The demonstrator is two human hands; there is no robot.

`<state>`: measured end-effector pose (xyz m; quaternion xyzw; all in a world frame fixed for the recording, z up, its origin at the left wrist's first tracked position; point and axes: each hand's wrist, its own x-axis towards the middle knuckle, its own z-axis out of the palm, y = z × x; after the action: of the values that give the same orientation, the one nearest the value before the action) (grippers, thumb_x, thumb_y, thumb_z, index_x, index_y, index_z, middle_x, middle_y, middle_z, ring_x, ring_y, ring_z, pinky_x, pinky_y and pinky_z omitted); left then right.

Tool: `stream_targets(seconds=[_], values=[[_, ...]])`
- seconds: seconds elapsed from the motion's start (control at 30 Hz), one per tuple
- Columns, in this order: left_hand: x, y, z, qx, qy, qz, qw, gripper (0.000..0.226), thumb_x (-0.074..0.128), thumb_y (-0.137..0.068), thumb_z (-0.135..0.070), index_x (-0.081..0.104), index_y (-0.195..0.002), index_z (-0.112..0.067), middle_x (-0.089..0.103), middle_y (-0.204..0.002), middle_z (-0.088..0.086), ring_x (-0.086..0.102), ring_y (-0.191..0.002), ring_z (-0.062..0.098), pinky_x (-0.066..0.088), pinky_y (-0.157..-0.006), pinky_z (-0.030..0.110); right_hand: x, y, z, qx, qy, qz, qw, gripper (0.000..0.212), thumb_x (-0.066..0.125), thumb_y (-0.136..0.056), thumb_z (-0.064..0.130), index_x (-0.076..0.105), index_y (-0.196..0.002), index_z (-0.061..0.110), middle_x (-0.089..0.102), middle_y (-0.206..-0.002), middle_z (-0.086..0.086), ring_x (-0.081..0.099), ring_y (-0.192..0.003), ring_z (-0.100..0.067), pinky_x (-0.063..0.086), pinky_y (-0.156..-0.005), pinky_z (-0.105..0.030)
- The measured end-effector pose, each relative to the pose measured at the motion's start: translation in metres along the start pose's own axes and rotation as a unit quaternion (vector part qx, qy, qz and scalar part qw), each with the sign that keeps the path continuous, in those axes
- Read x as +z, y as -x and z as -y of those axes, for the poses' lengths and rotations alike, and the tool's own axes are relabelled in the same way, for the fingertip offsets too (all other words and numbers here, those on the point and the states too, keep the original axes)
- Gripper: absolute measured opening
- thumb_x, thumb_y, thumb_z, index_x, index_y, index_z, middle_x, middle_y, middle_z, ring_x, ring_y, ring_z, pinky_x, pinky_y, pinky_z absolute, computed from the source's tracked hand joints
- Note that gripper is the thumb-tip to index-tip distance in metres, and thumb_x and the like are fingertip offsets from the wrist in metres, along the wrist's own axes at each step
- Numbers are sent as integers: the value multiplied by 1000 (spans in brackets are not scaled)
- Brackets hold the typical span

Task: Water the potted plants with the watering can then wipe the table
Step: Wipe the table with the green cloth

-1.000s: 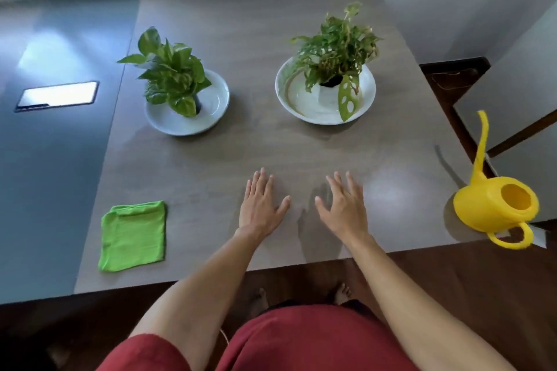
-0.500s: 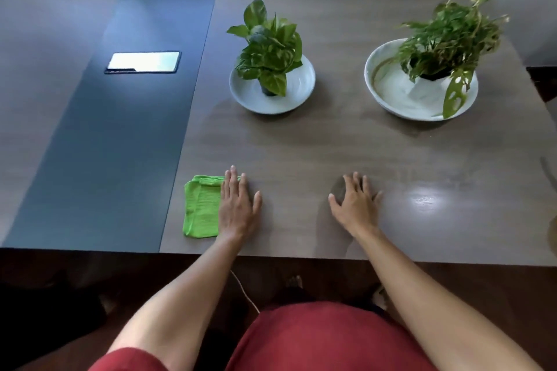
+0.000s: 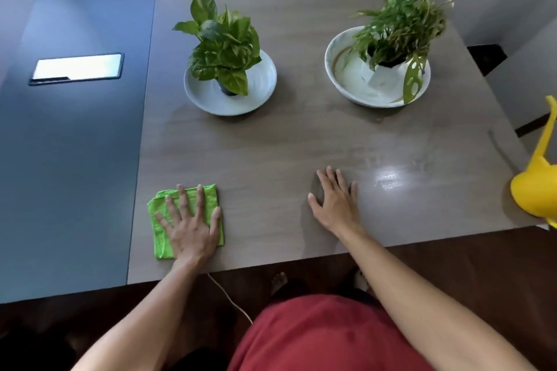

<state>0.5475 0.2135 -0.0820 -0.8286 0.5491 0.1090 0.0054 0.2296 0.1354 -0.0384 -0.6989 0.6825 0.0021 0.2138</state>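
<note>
My left hand (image 3: 190,224) lies flat with fingers spread on the folded green cloth (image 3: 158,221) near the table's front left corner. My right hand (image 3: 336,205) rests palm down on the bare brown table (image 3: 301,147), holding nothing. A broad-leafed potted plant (image 3: 224,48) stands in a grey saucer (image 3: 262,84) at the back middle. A thinner-leafed plant (image 3: 401,24) in a white pot sits in a white bowl (image 3: 349,84) to its right. The yellow watering can (image 3: 536,187) stands at the table's right edge, partly cut off by the frame.
A dark blue surface (image 3: 69,159) adjoins the table on the left, with a phone (image 3: 77,69) lying on it. A white cable (image 3: 229,298) hangs below the front edge. My bare feet (image 3: 278,280) show on the dark floor.
My left hand slid left from the table's middle onto the green cloth and now covers most of it. My right hand stayed on the table. The view swung left, then partly back.
</note>
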Motion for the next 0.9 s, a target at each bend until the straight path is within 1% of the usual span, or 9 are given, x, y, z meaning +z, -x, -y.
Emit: stream_targets(seconds=[0.13, 0.2, 0.27, 0.33, 0.5, 0.57, 0.63, 0.77, 0.9], values=[[-4, -8, -19, -22, 1, 22, 1000, 75, 8, -90, -73, -1, -157, -42, -17, -167, 7, -10, -152, 42, -10, -117, 66, 1, 2, -11, -28, -5, -12, 1000, 65, 38, -99, 49, 18, -157, 26, 6, -166, 1, -3, -154, -20, -3, -124, -47], [-4, -15, -37, -20, 2, 30, 999, 71, 12, -92, -71, -2, -156, -44, -17, -167, 8, -11, -152, 43, -10, -116, 67, 1, 3, -21, -39, -9, -26, 999, 64, 39, -99, 47, 21, -156, 26, 8, -166, -1, -3, -154, -21, -4, -124, -44], [-4, -20, -61, -9, -2, 34, 999, 67, 20, -97, -67, -1, -156, -44, -16, -167, 9, -11, -152, 43, -10, -116, 68, 1, 5, -34, -41, -4, -42, 998, 62, 39, -99, 47, 24, -156, 26, 10, -165, -2, -3, -153, -21, -4, -124, -45], [-3, -27, -93, 11, -1, 35, 999, 66, 23, -99, -65, -1, -156, -44, -17, -167, 9, -12, -151, 43, -11, -115, 69, -2, 7, -55, -29, 1, -58, 998, 61, 38, -98, 48, 27, -155, 26, 13, -165, -3, -2, -153, -21, -4, -123, -46], [1, -40, -182, 57, 3, 46, 997, 67, 22, -98, -65, 1, -158, -41, -21, -166, 9, -16, -150, 44, -13, -114, 70, -22, 10, -122, 29, 12, -91, 995, 61, 28, -98, 50, 29, -154, 27, 14, -165, -4, -3, -153, -21, -10, -122, -41], [2, -48, -220, 68, 3, 51, 996, 68, 20, -98, -65, 0, -158, -40, -21, -166, 11, -16, -150, 45, -13, -113, 71, -32, 13, -151, 71, 1, -106, 992, 61, 30, -98, 49, 28, -154, 25, 12, -165, -4, -3, -153, -21, -7, -122, -41], [4, -57, -264, 79, 5, 60, 995, 69, 19, -98, -64, -2, -159, -38, -21, -165, 13, -17, -149, 46, -12, -113, 72, -42, 15, -182, 103, -1, -123, 987, 61, 31, -99, 48, 28, -154, 23, 14, -165, -5, -1, -153, -22, 0, -123, -45], [10, -73, -342, 93, 8, 56, 994, 70, 17, -98, -64, 0, -159, -35, -19, -165, 17, -16, -149, 49, -8, -112, 74, -54, 21, -235, 132, 27, -136, 981, 61, 30, -98, 49, 35, -152, 20, 24, -162, -9, 10, -153, -26, 12, -123, -51], [19, -75, -409, 105, 0, 48, 993, 70, 13, -98, -64, 0, -160, -33, -16, -165, 19, -13, -148, 51, -3, -112, 75, -64, 20, -271, 146, 17, -149, 978, 59, 35, -98, 48, 41, -149, 20, 29, -160, -10, 16, -152, -28, 13, -122, -52]])
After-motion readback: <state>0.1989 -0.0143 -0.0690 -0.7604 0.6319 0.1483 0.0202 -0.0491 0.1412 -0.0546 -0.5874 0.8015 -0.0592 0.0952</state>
